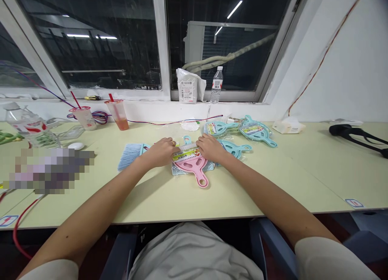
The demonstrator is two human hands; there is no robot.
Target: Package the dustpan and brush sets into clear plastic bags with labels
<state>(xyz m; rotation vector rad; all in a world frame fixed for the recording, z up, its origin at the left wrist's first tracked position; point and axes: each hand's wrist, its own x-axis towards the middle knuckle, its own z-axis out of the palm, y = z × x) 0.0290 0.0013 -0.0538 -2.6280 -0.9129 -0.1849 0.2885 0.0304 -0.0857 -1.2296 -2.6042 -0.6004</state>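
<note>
In the head view, the pink dustpan (194, 168) is gripped along its far edge between both hands, the left hand (163, 151) and right hand (211, 148) set slightly apart, fingers curled. Teal dustpans (256, 130), seemingly already wrapped, are laid beyond and right of it; whether its own wrapper is sealed cannot be told. To its left, a blue-bristled brush (130, 155) is placed on the worktop (273, 179), apparently unwrapped.

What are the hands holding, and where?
The left hand and right hand hold the wrapped pink dustpan by the two corners of its wide edge.
</note>
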